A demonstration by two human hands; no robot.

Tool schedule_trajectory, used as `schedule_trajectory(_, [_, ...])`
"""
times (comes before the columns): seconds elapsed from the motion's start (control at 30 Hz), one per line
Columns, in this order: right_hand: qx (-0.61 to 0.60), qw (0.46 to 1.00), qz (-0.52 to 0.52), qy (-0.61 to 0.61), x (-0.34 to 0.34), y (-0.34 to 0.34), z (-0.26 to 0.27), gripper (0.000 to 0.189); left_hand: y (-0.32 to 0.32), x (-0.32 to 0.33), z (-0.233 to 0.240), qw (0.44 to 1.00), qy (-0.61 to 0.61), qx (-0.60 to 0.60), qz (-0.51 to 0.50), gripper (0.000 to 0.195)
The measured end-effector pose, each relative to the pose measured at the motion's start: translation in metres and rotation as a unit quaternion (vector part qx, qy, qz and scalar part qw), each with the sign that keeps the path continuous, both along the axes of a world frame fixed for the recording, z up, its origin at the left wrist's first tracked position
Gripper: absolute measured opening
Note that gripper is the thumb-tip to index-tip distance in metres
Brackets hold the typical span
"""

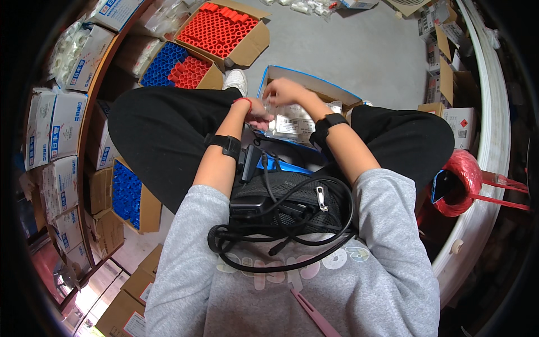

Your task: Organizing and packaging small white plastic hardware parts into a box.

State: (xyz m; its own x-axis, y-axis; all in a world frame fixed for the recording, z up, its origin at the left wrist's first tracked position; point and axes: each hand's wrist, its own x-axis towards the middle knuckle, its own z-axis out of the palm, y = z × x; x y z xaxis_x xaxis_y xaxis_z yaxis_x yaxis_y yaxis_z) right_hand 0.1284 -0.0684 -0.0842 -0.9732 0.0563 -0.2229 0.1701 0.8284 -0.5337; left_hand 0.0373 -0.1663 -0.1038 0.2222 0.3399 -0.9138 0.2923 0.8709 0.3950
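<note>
Between my legs stands an open cardboard box with blue edges [313, 80], holding clear plastic bags of white parts [297, 113] with a printed label. My left hand [257, 114] is at the box's left side, its fingers against the edge of a clear bag. Just above it, my right hand [281, 92] has its fingers curled at the bag's upper left corner and is slightly blurred. Both hands seem to pinch the clear plastic. What lies under the fingers is hidden.
Cartons of red pipe fittings [223, 31] and blue and red ones [164, 63] stand ahead at left. Another carton of blue parts [126, 196] is beside my left leg. Shelves of boxes [69, 124] line the left. A red twine roll [461, 183] hangs at right. Cables [290, 265] loop over my waist.
</note>
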Motion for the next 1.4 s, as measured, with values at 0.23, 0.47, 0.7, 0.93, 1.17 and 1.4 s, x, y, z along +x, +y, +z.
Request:
schedule_trajectory(0.23, [0.14,0.764,-0.62,0.11,0.081,0.072,0.0,0.032,-0.005,-0.02,0.006,0.874,0.453,0.167,0.057,0.032])
schedule_trajectory(0.47, [0.027,0.73,-0.647,-0.217,0.134,0.076,-0.033,0.037,-0.006,-0.017,-0.002,0.911,0.392,0.132,0.001,0.04])
schedule_trajectory(0.7, [0.067,0.778,-0.591,-0.201,0.158,0.075,-0.029,0.028,-0.008,-0.01,-0.015,0.893,0.432,0.121,-0.034,0.04])
schedule_trajectory(0.93, [0.165,0.736,-0.505,-0.421,0.144,0.077,-0.007,0.032,-0.012,-0.006,-0.028,0.901,0.41,0.137,-0.035,0.036])
schedule_trajectory(1.17, [0.141,0.74,-0.489,-0.439,0.149,0.083,-0.009,0.035,-0.007,-0.006,-0.025,0.903,0.395,0.141,-0.09,0.032])
schedule_trajectory(1.4, [0.136,0.744,-0.477,-0.448,0.142,0.076,0.002,0.035,-0.007,-0.007,-0.041,0.889,0.424,0.146,-0.088,0.025])
